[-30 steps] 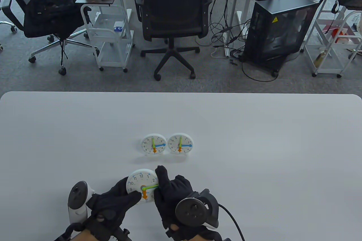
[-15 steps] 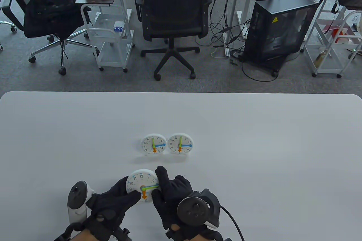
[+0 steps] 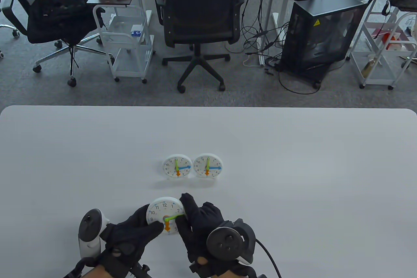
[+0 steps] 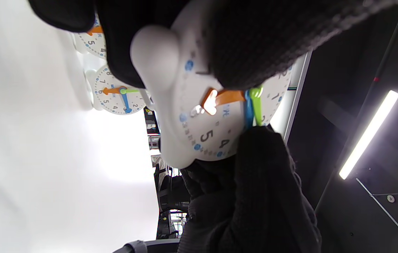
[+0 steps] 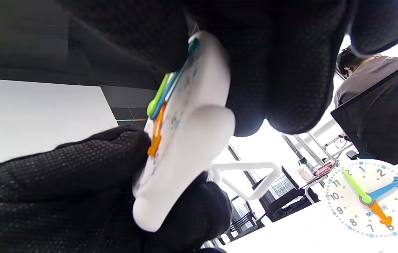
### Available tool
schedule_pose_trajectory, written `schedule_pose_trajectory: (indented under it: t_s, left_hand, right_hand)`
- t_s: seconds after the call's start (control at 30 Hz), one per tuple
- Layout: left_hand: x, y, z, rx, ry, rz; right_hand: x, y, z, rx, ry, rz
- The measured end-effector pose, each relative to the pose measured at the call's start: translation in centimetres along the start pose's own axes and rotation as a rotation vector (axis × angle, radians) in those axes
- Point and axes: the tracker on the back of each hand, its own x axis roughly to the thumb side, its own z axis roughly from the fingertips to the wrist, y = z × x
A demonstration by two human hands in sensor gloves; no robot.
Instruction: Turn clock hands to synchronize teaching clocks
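Both hands held the near clock [image 3: 164, 214] lifted off the table [image 3: 293, 160] close to its near edge: the left hand [image 3: 130, 237] gripped its left side with a finger across the lower face, and the right hand [image 3: 198, 226] gripped the right rim, its fingertips [image 3: 186, 200] at the ends of the green hand [image 3: 174, 216] and the blue one under it. In the left wrist view the blue hand [image 4: 247, 112] lay almost hidden beneath the green. Its orange hand [image 3: 167, 225] pointed at six.

Toward the table's middle stood two reference clocks [image 3: 177, 166] [image 3: 208, 166], just beside each other, each showing green at twelve, blue near three, orange at six. So the step in hand looked like setting the green hand (blue and orange seemed to match already). The next move would probably call for sweeping green back to twelve without dragging blue along.

Bare tabletop lay all round, and the standing clocks were well apart from the hands.
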Motion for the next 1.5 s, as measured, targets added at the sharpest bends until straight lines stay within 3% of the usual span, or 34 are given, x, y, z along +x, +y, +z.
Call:
schedule_pose_trajectory:
  t_s: [1.5]
  left_hand:
    - [0.81, -0.5, 0.3, -0.008, -0.14, -0.285]
  right_hand:
    - [-0.44, -0.08, 0.04, 0.001, 0.076, -0.035]
